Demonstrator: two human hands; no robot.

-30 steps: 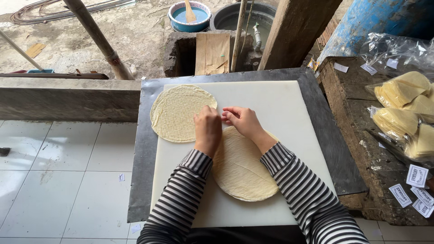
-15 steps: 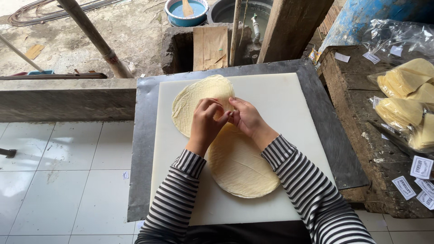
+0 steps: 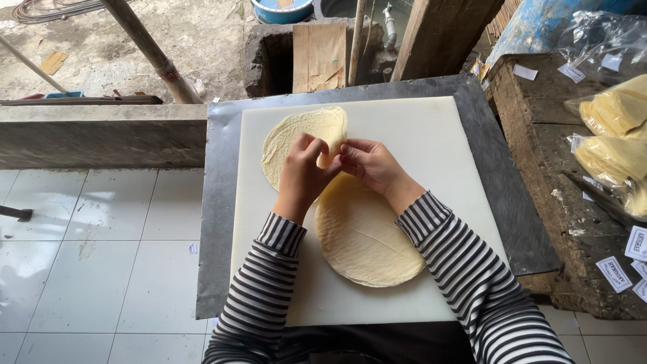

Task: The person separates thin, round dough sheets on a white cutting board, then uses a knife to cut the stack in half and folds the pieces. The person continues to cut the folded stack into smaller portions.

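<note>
**Edge of the far wrapper now folded up between both hands**

A second ago the thin round wrapper (image 3: 296,138) lay flat and open on the white board (image 3: 431,168), just beyond the fingers. Now its right edge is lifted and turned over toward the middle, so the round shape is broken on that side. This means the folding of this sheet is already begun, while the other part of it still lies flat on the board.

The left hand (image 3: 301,172) is curled, with the fingers closed on the raised flap from the near side. The right hand (image 3: 367,165) meets it from the other side and pinches the same flap with thumb and fingertips. Both hands touch each other over the fold.

Just below the wrists lies a stack of round wrappers (image 3: 367,236), flat and untouched, partly under the right forearm. The board rests on a dark metal worktop (image 3: 219,202).

Well to the right of the right hand, on a rough wooden bench (image 3: 539,141), stand clear plastic bags (image 3: 617,131); inside them are pale yellow folded sheets, packed close together. Small white paper labels (image 3: 617,269) lie loose near the bags. Far beyond the hands a blue bucket (image 3: 283,10) shows at the upper edge; what it holds I cannot tell.
</note>
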